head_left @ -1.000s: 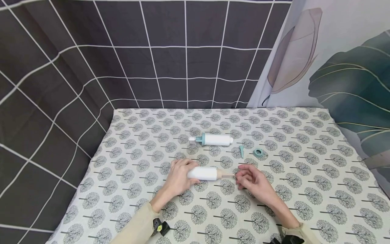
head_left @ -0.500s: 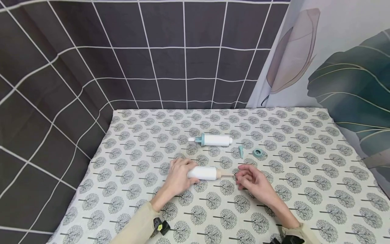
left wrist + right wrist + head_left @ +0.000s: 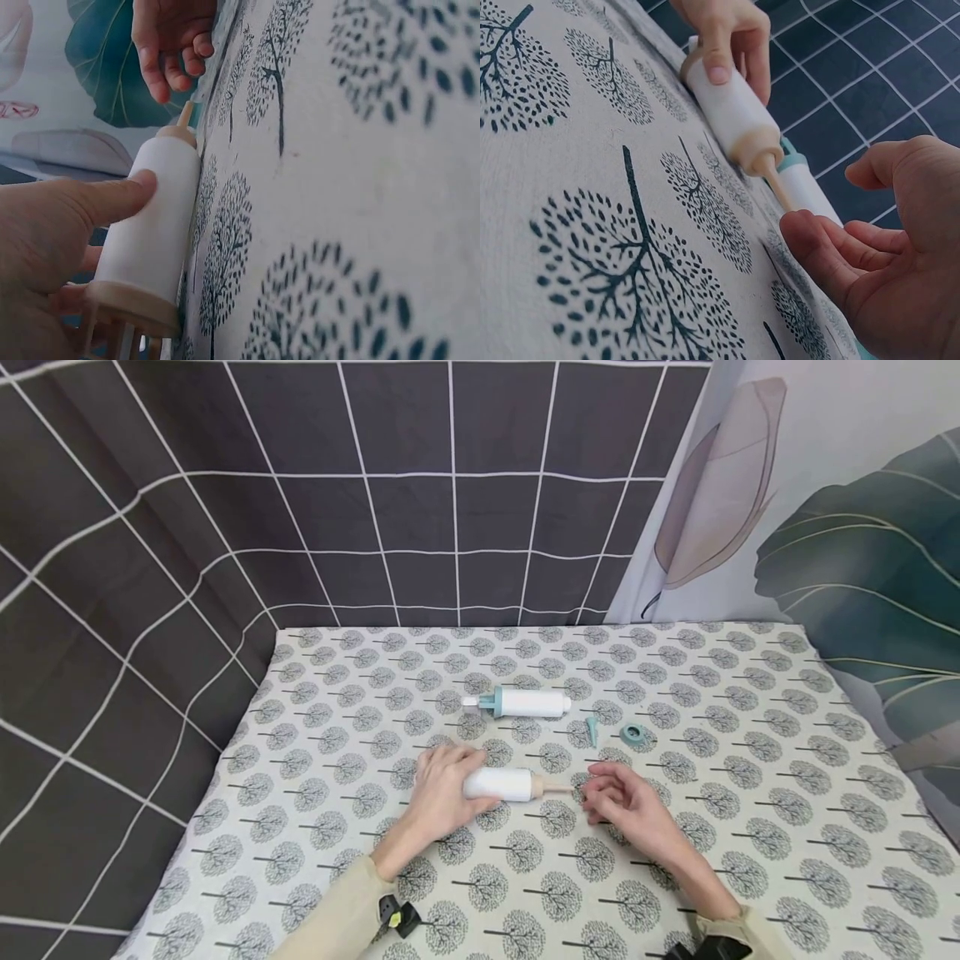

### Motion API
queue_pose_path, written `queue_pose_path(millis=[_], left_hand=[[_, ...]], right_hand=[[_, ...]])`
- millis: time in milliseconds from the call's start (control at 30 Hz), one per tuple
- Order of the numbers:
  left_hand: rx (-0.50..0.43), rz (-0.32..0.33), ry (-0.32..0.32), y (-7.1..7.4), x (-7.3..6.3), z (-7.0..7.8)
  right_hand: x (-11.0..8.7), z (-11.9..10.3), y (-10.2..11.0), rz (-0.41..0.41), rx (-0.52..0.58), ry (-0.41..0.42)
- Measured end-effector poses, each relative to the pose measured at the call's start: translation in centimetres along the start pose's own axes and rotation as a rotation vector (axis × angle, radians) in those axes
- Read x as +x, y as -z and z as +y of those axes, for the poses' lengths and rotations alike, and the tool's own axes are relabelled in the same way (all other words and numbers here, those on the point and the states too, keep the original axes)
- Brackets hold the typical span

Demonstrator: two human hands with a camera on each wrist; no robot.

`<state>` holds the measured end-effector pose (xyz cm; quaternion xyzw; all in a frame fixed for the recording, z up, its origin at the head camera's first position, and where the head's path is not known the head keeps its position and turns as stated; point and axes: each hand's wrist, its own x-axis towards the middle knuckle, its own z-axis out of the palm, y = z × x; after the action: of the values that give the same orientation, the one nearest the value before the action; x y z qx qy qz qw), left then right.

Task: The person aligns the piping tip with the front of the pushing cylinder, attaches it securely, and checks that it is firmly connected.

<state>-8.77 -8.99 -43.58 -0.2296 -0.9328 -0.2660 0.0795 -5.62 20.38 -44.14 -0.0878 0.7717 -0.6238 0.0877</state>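
In the head view, a person's left hand (image 3: 442,789) grips a white tube (image 3: 501,784), level on or just above a tree-print tablecloth (image 3: 247,893), its beige nozzle (image 3: 555,789) aimed at the right hand (image 3: 633,814); beyond lie a teal-collared tube (image 3: 534,702), a small teal cone (image 3: 592,732) and a teal ring (image 3: 633,734). The left wrist view shows the left thumb pressed across the white tube, fingers passing behind it, ahead of a beige collar (image 3: 135,307). In the right wrist view, the right hand pinches nothing, thumb apart from loosely bent fingers, one fingertip at the nozzle's end (touching or not, the angle hides it). The step in hand appears to be steadying the tube nozzle-first; any work on the nozzle would call for that thumb to close.
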Motion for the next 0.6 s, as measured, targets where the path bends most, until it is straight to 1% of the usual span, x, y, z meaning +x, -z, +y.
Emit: queue_pose_path(millis=[67, 167, 233, 300, 367, 433, 500, 600], left_hand=[[-0.005, 0.043, -0.011, -0.1, 0.2, 0.2], [-0.035, 0.131, -0.033, -0.2, 0.7, 0.6], [-0.086, 0.184, -0.045, -0.3, 1.2, 1.0], [-0.144, 0.218, -0.053, -0.3, 1.7, 1.5], [-0.201, 0.226, -0.054, -0.3, 2.2, 2.0], [-0.251, 0.216, -0.041, -0.3, 2.7, 2.6], [-0.297, 0.2, -0.019, -0.4, 3.2, 3.1], [-0.366, 0.191, 0.016, -0.6, 4.0, 3.6]], right_hand=[[0.0, -0.1, 0.1, 0.011, -0.01, -0.005], [0.0, -0.1, 0.4, 0.02, -0.024, -0.006], [0.0, -0.1, 0.5, 0.026, -0.047, 0.004], [0.0, -0.1, 0.8, 0.029, -0.061, 0.02], [0.0, 0.0, 1.1, 0.028, -0.076, 0.05], [0.0, -0.1, 1.4, 0.032, -0.086, 0.082], [0.0, -0.1, 1.8, 0.035, -0.097, 0.128], [-0.1, -0.3, 2.2, 0.059, -0.131, 0.165]])
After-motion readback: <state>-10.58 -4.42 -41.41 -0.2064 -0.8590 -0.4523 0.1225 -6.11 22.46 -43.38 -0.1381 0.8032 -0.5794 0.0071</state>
